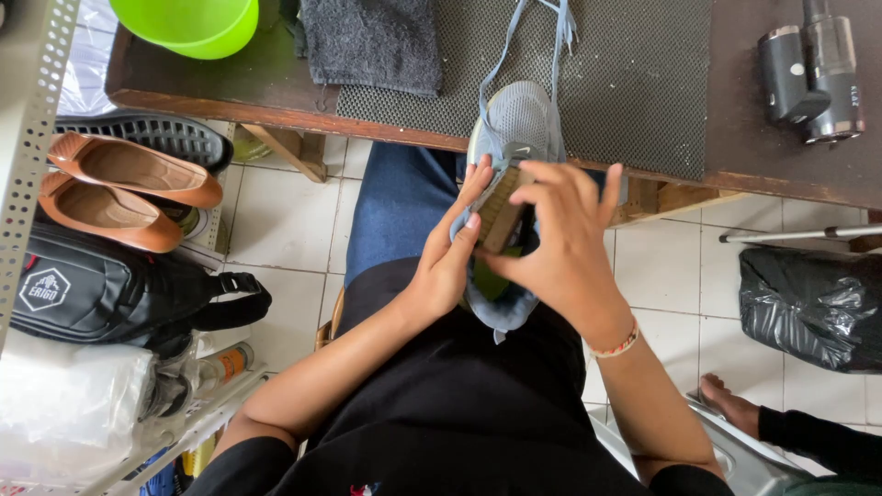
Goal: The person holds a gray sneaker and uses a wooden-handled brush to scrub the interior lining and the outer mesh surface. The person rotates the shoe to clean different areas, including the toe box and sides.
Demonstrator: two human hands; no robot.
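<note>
Two hands at work on one grey-blue sneaker point(514, 129), toe resting on the edge of the tabletop point(781, 174), heel down over the lap. Left hand point(450, 257) clasped around the sneaker's side, fingers pressed flat against the upper, steadying it. Right hand point(560, 243) closed on a wooden-backed brush point(501, 216), bristles set against the shoe near the tongue. Loosened pale laces point(528, 37) trailing up across a dark mesh mat point(634, 83) on the tabletop.

Judged sound practice for brushing: short strokes, light pressure on the knit upper, left hand kept firm so the shoe does not roll, toe kept braced on the tabletop edge, laces kept clear of the bristles.

Also noted: dark grey towel point(372, 37) and lime-green basin point(193, 23) at the far side of the tabletop; black handheld appliance point(813, 78) to the right. Tan flat shoes point(119, 188) and a black perforated shoe point(152, 133) on a metal rack beside a black bag point(101, 289). Black plastic sack point(813, 308) on the tiled floor; another person's bare foot point(726, 404) near it.
</note>
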